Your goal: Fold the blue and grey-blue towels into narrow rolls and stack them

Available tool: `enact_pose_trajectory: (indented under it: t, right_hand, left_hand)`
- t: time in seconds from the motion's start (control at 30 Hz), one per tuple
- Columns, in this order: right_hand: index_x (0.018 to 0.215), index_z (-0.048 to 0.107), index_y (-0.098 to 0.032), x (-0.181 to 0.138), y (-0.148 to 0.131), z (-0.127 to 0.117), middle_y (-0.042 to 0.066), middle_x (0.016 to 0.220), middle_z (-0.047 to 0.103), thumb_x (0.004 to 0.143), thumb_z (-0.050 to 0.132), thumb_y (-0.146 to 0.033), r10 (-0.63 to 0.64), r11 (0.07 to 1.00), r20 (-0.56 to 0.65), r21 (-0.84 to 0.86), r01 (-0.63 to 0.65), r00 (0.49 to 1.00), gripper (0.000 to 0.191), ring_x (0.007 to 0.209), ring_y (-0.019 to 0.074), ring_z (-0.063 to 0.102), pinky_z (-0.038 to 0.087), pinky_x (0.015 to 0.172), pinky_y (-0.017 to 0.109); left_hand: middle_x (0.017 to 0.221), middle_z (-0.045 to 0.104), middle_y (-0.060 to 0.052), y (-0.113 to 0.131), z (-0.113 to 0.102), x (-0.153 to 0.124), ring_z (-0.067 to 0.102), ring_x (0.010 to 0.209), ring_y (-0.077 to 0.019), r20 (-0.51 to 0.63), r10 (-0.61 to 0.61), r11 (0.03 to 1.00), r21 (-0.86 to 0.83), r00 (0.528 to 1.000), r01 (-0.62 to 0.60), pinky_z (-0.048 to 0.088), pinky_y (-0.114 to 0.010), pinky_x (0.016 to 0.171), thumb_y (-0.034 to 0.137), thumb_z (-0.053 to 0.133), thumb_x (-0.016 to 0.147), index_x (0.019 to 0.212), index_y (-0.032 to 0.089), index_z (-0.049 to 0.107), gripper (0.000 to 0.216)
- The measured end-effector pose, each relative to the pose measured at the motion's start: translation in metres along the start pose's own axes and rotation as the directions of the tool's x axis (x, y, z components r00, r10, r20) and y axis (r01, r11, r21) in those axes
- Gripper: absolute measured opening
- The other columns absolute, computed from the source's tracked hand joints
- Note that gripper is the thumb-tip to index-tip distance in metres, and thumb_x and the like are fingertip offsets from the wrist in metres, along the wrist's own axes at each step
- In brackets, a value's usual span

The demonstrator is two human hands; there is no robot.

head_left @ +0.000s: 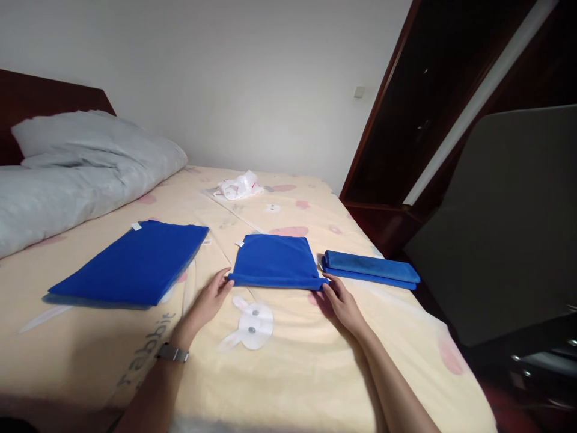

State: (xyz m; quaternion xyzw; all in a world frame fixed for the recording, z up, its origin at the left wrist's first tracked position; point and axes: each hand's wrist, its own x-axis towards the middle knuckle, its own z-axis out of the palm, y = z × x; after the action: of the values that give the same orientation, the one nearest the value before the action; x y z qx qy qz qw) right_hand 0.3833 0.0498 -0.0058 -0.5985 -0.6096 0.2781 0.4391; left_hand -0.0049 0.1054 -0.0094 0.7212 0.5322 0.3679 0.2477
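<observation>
A blue cloth with a small white tag lies flat on the bed in front of me, its near edge folded over into a narrow strip. My left hand pinches the left end of that folded edge between thumb and fingers. At the opposite end, my right hand grips the corner of the same fold. To the left rests a stack of flat blue cloths, also tagged. Just right of my right hand sit folded blue cloths, stacked in long narrow strips.
The bed wears a cream sheet with rabbit prints. A crumpled white plastic bag lies toward the wall. On the left is a bunched grey quilt by the dark wooden headboard. A dark panel stands beyond the bed's right edge.
</observation>
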Motion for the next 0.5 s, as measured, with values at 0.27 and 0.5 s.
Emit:
enact_pose_trajectory:
  t: [0.27,0.5]
  right_hand:
    - [0.127,0.063,-0.024,0.003,0.012,0.001,0.008,0.128,0.064,0.091,0.052,-0.032,-0.14,0.964,0.071,-0.217,0.152,0.988,0.039,0.121,0.0273,0.057,0.044,0.105,0.045]
    - [0.124,0.063,-0.024,-0.009,0.001,-0.009,0.008,0.121,0.068,0.096,0.05,-0.043,-0.053,0.998,0.101,-0.04,0.057,0.993,0.036,0.11,0.0263,0.064,0.049,0.097,0.04]
  left_hand:
    - [0.133,0.062,-0.01,0.005,0.007,-0.003,0.058,0.124,-0.0242,0.039,0.181,0.966,0.183,0.983,-0.185,0.043,-0.043,0.109,0.013,0.046,0.087,0.134,0.021,0.055,0.048]
    - [0.114,0.068,-0.006,0.013,-0.006,-0.017,0.066,0.103,-0.0211,0.059,0.078,0.996,0.041,0.995,-0.08,0.053,-0.034,0.088,0.028,0.044,0.096,0.128,0.024,0.054,0.033]
